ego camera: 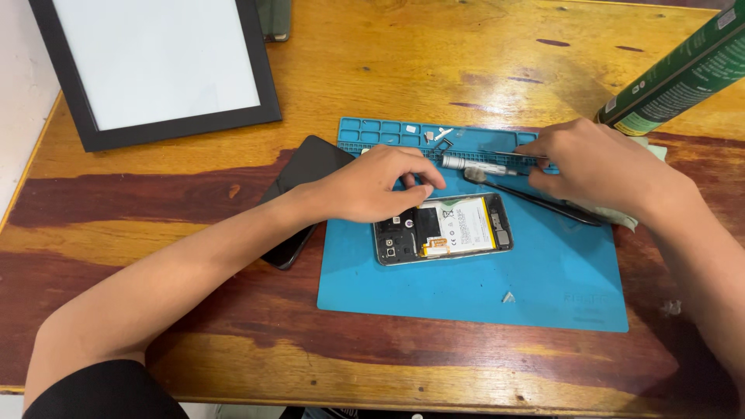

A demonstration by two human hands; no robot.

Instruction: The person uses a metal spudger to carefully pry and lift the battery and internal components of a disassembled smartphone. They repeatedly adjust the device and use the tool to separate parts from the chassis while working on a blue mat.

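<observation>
An opened phone (446, 227) lies on a blue work mat (543, 287), its white battery and circuit parts showing. My left hand (372, 186) rests on the phone's upper left edge with the fingers curled. My right hand (597, 167) hovers over the mat's upper right and pinches thin metal tweezers (512, 155). A silver screwdriver (477, 164) lies just below the tweezers, and a thin black tool (543, 200) lies slanted under my right hand.
A black phone back cover (306, 174) lies left of the mat, partly under my left wrist. A black-framed white board (155, 62) stands at the back left. A green spray can (683, 74) lies at the back right. Small parts (438, 134) sit in the mat's tray compartments.
</observation>
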